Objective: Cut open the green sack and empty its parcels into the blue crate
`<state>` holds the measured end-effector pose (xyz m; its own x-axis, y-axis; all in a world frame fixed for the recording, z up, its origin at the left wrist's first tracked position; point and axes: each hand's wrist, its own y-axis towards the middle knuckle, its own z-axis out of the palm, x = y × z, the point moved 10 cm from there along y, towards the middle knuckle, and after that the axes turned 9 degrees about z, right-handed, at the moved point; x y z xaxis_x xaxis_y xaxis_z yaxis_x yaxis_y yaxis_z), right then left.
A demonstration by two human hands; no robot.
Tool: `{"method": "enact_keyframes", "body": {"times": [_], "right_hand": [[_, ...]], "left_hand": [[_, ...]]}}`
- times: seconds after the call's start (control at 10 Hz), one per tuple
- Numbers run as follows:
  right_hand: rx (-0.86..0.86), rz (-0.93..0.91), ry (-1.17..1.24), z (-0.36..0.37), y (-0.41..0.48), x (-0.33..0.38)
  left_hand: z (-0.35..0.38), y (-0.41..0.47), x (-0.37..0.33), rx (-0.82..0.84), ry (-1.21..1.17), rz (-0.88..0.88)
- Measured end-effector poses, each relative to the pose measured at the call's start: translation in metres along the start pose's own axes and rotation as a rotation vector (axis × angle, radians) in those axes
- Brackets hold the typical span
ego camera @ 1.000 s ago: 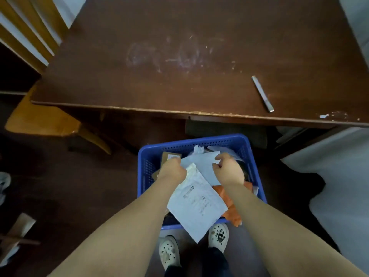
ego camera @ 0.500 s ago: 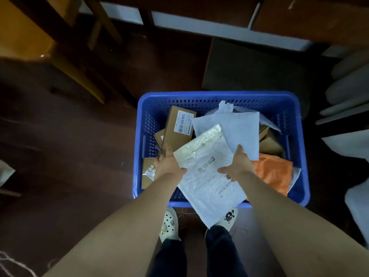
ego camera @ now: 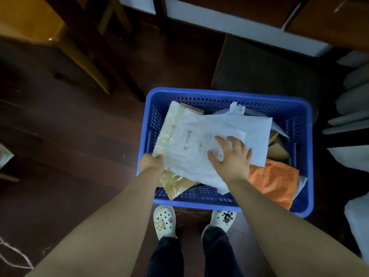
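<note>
The blue crate (ego camera: 219, 95) stands on the dark floor right in front of my feet. It holds several parcels: a white mailer bag (ego camera: 187, 144) on top, a second white bag (ego camera: 257, 132) behind it, an orange bag (ego camera: 273, 180) at the right, brown boxes underneath. My left hand (ego camera: 150, 163) grips the white mailer's near-left edge at the crate's left rim. My right hand (ego camera: 231, 154) lies flat on the same mailer with fingers spread. No green sack is in view.
A wooden chair (ego camera: 60, 37) stands at the upper left, and a table leg (ego camera: 127, 76) reaches the floor near the crate's far-left corner. A dark mat (ego camera: 259, 66) lies behind the crate. Pale bags (ego camera: 353, 108) crowd the right edge.
The white mailer has shifted left and farther into the crate, lying flatter. My right hand has opened and now presses on top of it. The view has tilted down from the table.
</note>
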<state>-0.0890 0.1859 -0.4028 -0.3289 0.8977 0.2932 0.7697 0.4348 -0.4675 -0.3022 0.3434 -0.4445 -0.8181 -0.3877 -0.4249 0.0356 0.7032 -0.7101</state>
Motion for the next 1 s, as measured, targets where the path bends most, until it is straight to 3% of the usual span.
{"method": "enact_keyframes", "body": {"times": [0.1, 0.2, 0.3, 0.4, 0.6, 0.7, 1.0], "right_hand": [[0.342, -0.018, -0.149, 0.048, -0.014, 0.004], [0.465, 0.015, -0.226, 0.073, -0.01, 0.002], [0.491, 0.064, -0.221, 0.079, 0.012, 0.0], [0.478, 0.022, -0.227, 0.08, 0.037, 0.003], [0.438, 0.074, -0.235, 0.079, 0.076, -0.006], [0.383, 0.064, -0.227, 0.069, 0.08, -0.003], [0.381, 0.022, -0.177, 0.017, 0.028, 0.008]], "left_hand": [[-0.005, 0.003, -0.002, -0.041, 0.059, 0.011], [0.017, -0.012, -0.027, 0.154, 0.441, 0.291], [0.069, -0.036, -0.02, 0.568, 0.774, 0.525], [0.087, -0.032, -0.009, 0.63, 0.909, 0.527], [0.096, 0.002, -0.043, 0.449, 1.239, 0.694], [0.096, 0.006, -0.053, 0.41, 1.268, 0.72], [0.061, -0.049, -0.062, 0.498, 1.013, 0.627]]}}
